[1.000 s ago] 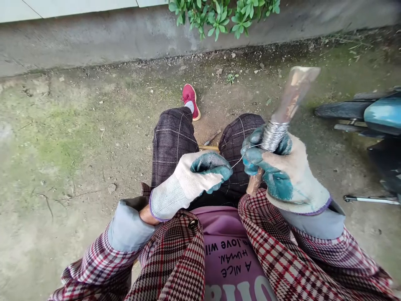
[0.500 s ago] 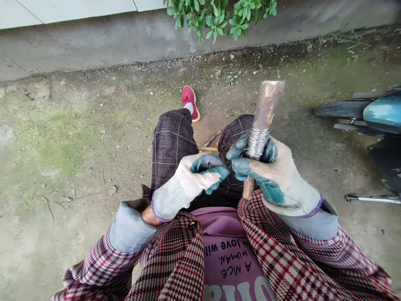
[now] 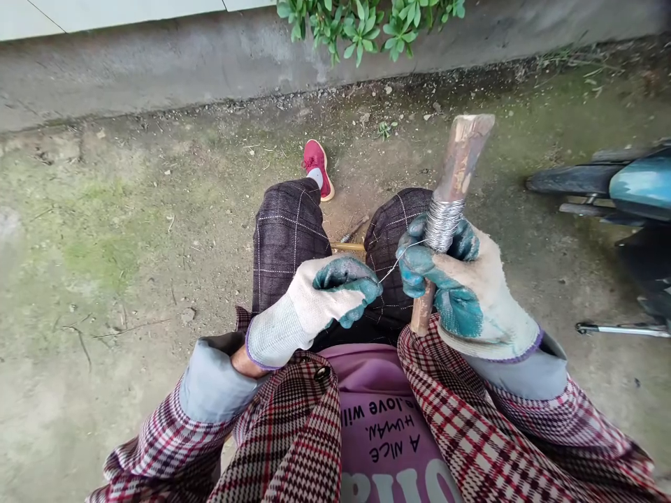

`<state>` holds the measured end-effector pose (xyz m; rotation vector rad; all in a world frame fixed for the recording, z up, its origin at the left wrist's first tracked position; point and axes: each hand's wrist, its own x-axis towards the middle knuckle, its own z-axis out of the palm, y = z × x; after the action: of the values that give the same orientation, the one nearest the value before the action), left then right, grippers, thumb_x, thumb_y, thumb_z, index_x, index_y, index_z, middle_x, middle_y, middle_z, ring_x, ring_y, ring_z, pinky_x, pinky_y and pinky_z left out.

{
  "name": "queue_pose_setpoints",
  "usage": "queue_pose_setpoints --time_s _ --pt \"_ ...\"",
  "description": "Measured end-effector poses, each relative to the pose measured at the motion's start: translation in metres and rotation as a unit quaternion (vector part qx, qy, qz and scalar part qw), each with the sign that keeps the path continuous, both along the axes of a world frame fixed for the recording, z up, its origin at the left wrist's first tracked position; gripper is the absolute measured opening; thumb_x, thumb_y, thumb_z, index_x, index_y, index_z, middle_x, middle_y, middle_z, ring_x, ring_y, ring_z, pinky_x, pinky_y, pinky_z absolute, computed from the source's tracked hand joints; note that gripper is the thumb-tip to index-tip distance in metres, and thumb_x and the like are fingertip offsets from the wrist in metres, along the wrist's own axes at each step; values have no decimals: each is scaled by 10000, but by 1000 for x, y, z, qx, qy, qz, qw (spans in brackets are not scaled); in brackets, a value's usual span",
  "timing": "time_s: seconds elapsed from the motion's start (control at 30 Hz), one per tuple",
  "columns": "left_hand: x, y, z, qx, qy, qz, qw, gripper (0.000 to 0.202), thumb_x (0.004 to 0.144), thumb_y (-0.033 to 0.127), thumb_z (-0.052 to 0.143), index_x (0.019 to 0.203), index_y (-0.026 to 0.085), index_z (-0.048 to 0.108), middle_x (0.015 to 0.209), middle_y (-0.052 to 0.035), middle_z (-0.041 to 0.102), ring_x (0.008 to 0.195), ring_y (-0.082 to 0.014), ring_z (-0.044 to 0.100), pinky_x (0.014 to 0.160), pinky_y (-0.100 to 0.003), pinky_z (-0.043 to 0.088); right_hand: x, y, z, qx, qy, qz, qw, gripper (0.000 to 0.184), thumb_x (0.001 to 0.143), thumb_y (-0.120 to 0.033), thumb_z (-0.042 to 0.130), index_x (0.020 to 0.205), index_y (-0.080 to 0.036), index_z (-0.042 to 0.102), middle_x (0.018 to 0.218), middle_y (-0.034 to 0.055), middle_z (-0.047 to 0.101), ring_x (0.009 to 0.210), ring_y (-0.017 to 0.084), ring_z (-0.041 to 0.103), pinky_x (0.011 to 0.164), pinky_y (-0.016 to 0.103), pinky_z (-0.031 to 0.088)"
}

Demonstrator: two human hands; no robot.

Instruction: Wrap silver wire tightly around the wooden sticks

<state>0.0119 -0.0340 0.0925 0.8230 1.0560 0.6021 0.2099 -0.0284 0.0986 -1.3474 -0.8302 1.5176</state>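
A gloved left hand [image 3: 338,286], left of a rough wooden stick [image 3: 462,159], pinches a thin wire strand [image 3: 391,270] that is not yet wound, its full length hidden. A dense wire coil [image 3: 444,225] already wraps the stick's middle, leaving its upper length bare, as a gloved right hand [image 3: 472,297], mostly right of the stick, grips it around and below the coil.
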Motion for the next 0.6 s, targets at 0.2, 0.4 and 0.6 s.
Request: queue_pose_setpoints --time_s 0.2,0.4,0.6 --pt "-1 2 4 11 30 -18 999 229 774 352 803 833 136 753 721 -36 681 594 -107 542 524 -211 458 0 0 0 -1 -20 12 1000 285 737 -299 866 965 -246 704 861 -2 750 537 120 604 429 247 522" --pt "-1 0 0 5 -6 -8 1000 261 771 344 824 888 117 766 755 -47 698 568 -100 522 508 -220 445 1 2 2 -37 14 45 998 350 678 -351 926 933 -235 715 791 -16 737 516 117 610 418 233 521" --pt "-2 3 -4 19 16 -4 1000 184 783 292 768 877 135 759 739 -18 674 588 -98 531 544 -220 459 7 9 -10 -57 9 42 997 305 795 -444 849 937 -202 729 641 -32 656 441 92 542 356 198 440"
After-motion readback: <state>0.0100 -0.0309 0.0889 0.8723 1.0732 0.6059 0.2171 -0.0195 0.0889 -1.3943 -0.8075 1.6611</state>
